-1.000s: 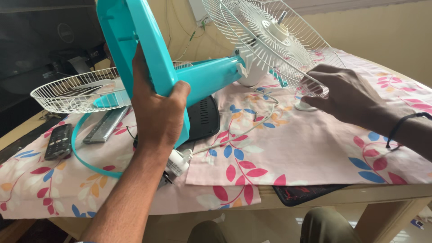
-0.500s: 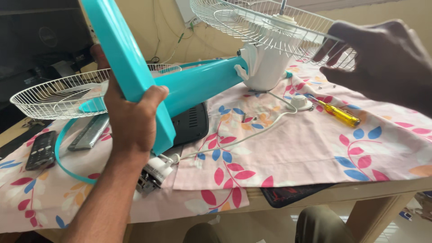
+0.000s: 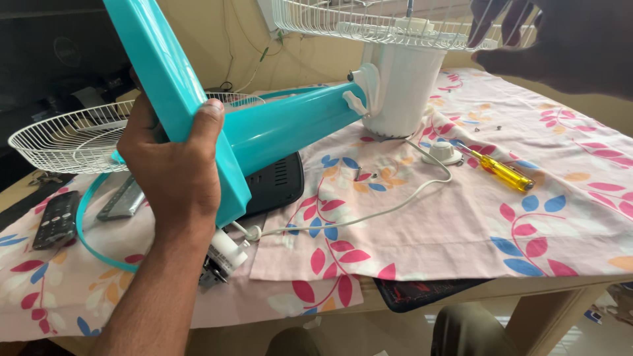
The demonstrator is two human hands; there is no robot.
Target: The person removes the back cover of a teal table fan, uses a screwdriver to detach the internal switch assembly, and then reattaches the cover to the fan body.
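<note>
Two hands on one turquoise fan: left hand (image 3: pixel 173 168) clamped around the flat turquoise base (image 3: pixel 173 99), raised over the left part of the table; right hand (image 3: pixel 560 46) with fingers curled on the white wire guard (image 3: pixel 369 23) near the far edge. Below the guard, white motor housing (image 3: pixel 402 89) on the flowered cloth (image 3: pixel 461 224). Nearby: yellow screwdriver (image 3: pixel 504 175), white cord (image 3: pixel 356 217), second wire guard (image 3: pixel 72 135) at the left edge, black remote (image 3: pixel 56 219).

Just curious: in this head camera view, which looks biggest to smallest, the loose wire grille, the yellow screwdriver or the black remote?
1. Loose wire grille, clearly largest.
2. and 3. Yellow screwdriver and black remote look alike; not ranked.
</note>
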